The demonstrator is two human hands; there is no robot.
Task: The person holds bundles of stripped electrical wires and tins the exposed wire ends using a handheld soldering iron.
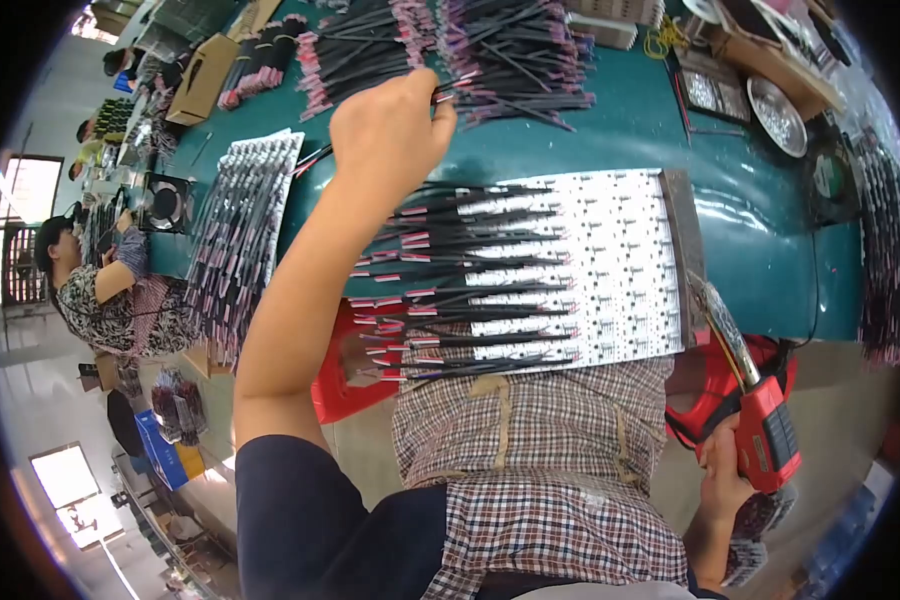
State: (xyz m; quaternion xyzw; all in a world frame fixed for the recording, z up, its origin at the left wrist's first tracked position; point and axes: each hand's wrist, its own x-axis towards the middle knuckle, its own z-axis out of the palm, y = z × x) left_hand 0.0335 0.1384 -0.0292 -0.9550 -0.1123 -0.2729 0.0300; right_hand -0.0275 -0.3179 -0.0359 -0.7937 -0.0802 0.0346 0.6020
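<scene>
My left hand is closed over the table, gripping a black cable whose stripped, reddish wire ends stick out past the fingers. Low at the right, my right hand grips the red handle of a soldering gun, its metal barrel slanting up toward a board. That white circuit board panel lies at the table's near edge, in front of my checked apron. Rows of black cables run across its left part, their pink and white ends hanging off to the left.
Piles of black cables with pink ends cover the back of the green table. Another wired panel stands left, near a co-worker. A round metal dish sits at the back right. A red stool is below.
</scene>
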